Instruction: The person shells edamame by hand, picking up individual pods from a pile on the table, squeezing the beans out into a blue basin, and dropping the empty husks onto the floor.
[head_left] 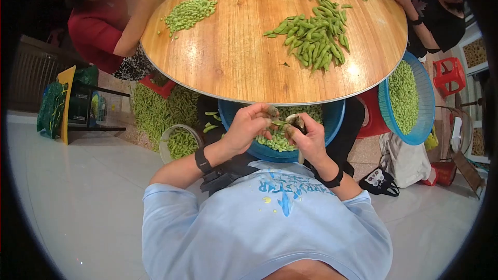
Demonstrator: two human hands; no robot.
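Head view: nearest is a light blue printed fabric T-shirt [270, 228], with two bare hands beyond it.
Left hand [244, 130]: grip closed, thumb and fingertips pinching one end of a slim green bean pod [280, 123].
Right hand [312, 139]: grip closed too, its dark-tipped thumb and forefinger at the pod's other end.
Pod's place: held up between the hands, above a round blue plastic basin [336, 119] with pale green shelled beans [277, 142] in it.
Pod's axis: roughly crosswise, left fingertips to right thumb, apparently dipping a little rightward; which end bears the stem is too small to tell.
Pod's feel: probably very light, with a bendy, fibrous skin, slippery if damp; the beans inside would likely bruise under a hard squeeze.
Where to hold: best by the tips or along the seam, pressing gently.
Round varnished wooden worktop [223, 57]: carries a loose heap of plump green pods [319, 36], their long axes pointing various ways.
Far left: a person in a red top [96, 33].
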